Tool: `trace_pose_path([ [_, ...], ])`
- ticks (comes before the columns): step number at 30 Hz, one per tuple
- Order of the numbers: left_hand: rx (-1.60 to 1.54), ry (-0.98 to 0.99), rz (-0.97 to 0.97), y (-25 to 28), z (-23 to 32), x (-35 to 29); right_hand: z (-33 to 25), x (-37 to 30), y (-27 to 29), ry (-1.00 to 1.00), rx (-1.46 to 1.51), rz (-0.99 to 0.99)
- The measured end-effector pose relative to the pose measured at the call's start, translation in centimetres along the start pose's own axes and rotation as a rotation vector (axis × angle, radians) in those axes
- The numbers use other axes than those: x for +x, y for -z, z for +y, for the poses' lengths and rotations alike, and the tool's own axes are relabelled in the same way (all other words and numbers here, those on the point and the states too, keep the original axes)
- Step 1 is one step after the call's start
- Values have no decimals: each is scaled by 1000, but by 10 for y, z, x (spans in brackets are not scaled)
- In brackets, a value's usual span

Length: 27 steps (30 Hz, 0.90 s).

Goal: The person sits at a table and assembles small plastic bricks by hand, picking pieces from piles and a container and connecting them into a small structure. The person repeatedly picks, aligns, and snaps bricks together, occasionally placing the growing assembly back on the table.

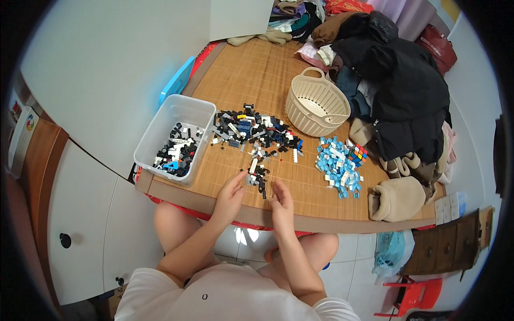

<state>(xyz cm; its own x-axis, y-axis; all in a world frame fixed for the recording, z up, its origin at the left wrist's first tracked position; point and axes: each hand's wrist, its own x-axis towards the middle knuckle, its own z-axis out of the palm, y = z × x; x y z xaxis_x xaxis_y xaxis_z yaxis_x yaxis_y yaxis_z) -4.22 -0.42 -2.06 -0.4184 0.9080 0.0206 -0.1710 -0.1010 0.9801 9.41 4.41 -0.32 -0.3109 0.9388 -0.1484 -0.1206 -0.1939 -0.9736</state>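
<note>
A small cluster of black, white and grey building bricks (pixel 257 179) lies on the bamboo mat between my hands. My left hand (pixel 230 197) rests at its left side, fingers stretched out and the fingertips close to the bricks. On the other side is my right hand (pixel 281 203), fingers loosely extended and apart from the bricks. Neither hand shows anything in its grasp. Just beyond spreads a bigger heap of mixed bricks (pixel 259 131), mostly black, grey and white. To the left stands a clear plastic box (pixel 202 109) with more bricks (pixel 179 152) inside.
A beige basket (pixel 316 99) stands beyond the heap. Blue and white small pieces (pixel 338 166) lie at the right beside a puzzle cube (pixel 357 155). Clothes (pixel 401 80) pile up at the far right. A blue lid (pixel 178 80) leans behind the box.
</note>
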Motion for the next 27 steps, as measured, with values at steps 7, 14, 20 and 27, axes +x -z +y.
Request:
trace_pose_path([
  [7,-67,70,40,-8,-6,-21,-3,-22,-20,-75,51,21],
  [14,-186,234,-71,-20,4,-9,9,-6,-44,-7,115,33],
  [20,-217,181,-79,-26,1,-4,13,5,-43,-60,134,42],
  [27,-310,195,-16,-32,-3,-5,12,4,-43,-34,140,49],
])
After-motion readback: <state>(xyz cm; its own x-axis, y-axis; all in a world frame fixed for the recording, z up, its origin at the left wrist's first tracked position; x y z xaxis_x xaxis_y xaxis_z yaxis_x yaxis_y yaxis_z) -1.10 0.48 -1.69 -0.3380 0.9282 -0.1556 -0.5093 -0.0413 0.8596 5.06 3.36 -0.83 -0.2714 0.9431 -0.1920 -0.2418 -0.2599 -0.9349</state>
